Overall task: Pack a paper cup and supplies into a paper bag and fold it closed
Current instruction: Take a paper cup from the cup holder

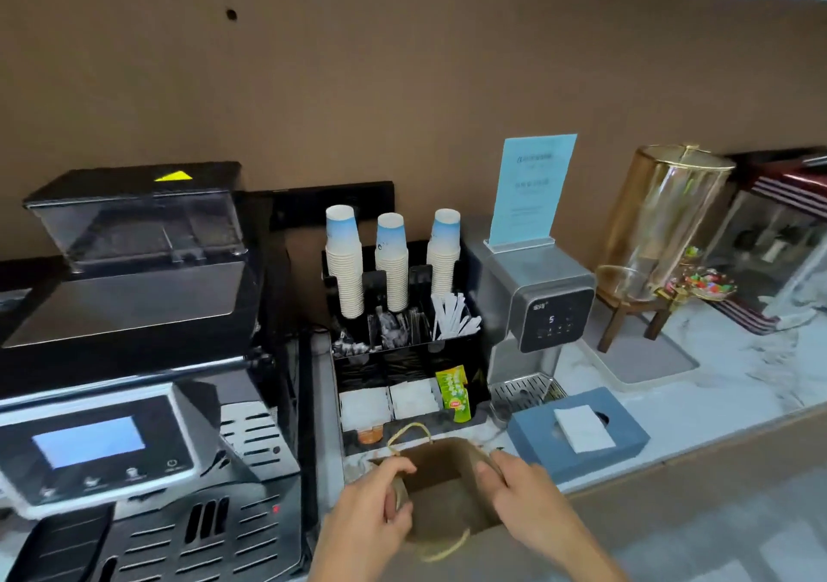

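A brown paper bag [441,487] with twine handles stands open at the counter's front edge. My left hand [380,499] grips its left rim and my right hand [514,487] grips its right rim, holding the mouth apart. Behind it a black organiser [470,268] carries three stacks of upturned blue-and-white paper cups [344,264], wrapped stirrers and straws [452,317], white napkin packets [389,402] and green tea sachets [454,391]. What is inside the bag I cannot see.
A black coffee machine [134,358] with a lit screen fills the left. A silver water dispenser [537,304] stands right of the organiser, with a blue tissue box [581,434] before it. A glass drink jar [662,223] on a wooden stand is far right.
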`<state>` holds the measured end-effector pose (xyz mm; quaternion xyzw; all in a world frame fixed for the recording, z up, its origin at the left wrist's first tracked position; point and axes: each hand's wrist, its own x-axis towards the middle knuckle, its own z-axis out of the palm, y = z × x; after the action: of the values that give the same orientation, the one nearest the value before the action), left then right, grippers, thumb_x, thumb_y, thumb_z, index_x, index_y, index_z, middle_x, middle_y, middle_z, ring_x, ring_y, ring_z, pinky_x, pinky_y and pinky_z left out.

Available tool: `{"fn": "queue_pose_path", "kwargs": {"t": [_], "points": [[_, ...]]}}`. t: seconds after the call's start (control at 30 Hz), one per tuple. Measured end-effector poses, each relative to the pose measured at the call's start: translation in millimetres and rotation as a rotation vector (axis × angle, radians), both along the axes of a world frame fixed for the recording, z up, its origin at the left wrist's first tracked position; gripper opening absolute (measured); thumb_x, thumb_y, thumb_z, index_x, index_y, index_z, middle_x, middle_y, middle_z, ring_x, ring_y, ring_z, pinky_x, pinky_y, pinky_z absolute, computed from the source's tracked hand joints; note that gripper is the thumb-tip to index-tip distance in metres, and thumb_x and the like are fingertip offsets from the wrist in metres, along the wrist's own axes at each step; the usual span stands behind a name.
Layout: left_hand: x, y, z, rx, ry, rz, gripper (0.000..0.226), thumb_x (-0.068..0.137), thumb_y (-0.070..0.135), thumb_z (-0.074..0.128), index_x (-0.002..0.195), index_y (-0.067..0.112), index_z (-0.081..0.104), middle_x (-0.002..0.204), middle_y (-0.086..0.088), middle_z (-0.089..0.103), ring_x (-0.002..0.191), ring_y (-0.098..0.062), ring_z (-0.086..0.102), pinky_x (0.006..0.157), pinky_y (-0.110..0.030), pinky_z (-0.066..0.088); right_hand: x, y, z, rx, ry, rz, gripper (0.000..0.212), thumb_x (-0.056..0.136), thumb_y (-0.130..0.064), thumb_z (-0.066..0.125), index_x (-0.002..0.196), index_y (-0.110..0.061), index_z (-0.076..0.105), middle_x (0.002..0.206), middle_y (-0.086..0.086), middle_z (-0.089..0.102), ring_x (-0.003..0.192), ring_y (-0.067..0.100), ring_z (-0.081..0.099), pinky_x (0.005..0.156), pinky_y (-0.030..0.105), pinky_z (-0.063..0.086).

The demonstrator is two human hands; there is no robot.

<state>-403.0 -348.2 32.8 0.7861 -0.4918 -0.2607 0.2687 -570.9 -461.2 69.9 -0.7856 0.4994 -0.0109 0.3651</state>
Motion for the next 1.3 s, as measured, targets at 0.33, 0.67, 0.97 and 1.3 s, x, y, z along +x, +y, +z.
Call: {"fn": "queue_pose_path", "kwargs": {"t": [0.33,0.67,0.97,1.3], "points": [[52,-69,-22,0.258,0.126,0.071,0.077,0.08,0.019,0.062,0.143,0.044,0.026,0.088,0.002,0.058,0.086,-0.019,0.059,0.083,-0.036,0.051,47,-72,-33,0.018,0.09,0.065,0.031,0.099,-0.045,0.036,0.074,-0.026,0.041,0.067,-0.004,0.055,0.064,0.022,0.067,0.063,0.033,0.053],[66,-96,-32,0.267,0.204,0.143,0.077,0.083,0.005,0.061,0.147,0.033,0.029,0.082,0.006,0.052,0.084,-0.013,0.059,0.079,-0.021,0.047,59,-99,-55,-0.218,-0.059,0.173,0.034,0.094,-0.021,0.054,0.107,-0.037,0.027,0.062,-0.007,0.048,0.054,0.008,0.047,0.057,0.026,0.044],[67,-111,-29,0.271,0.343,0.241,0.09,0.075,0.003,0.069,0.147,0.038,0.027,0.086,0.001,0.053,0.084,-0.014,0.058,0.074,-0.024,0.05,84,-138,-46,-0.12,0.215,0.495,0.083,0.079,-0.051,0.065,0.144,-0.045,0.013,0.139,-0.008,0.034,0.122,0.025,0.055,0.096,0.043,0.046],[63,-115,-26,0.251,0.431,0.299,0.096,0.071,0.003,0.078,0.149,0.03,0.029,0.071,0.01,0.047,0.065,-0.004,0.049,0.071,-0.016,0.044,94,-165,-42,0.061,0.171,0.577,0.092,0.067,-0.055,0.074,0.14,-0.048,0.019,0.128,-0.007,0.037,0.115,0.017,0.054,0.096,0.037,0.048]]}}
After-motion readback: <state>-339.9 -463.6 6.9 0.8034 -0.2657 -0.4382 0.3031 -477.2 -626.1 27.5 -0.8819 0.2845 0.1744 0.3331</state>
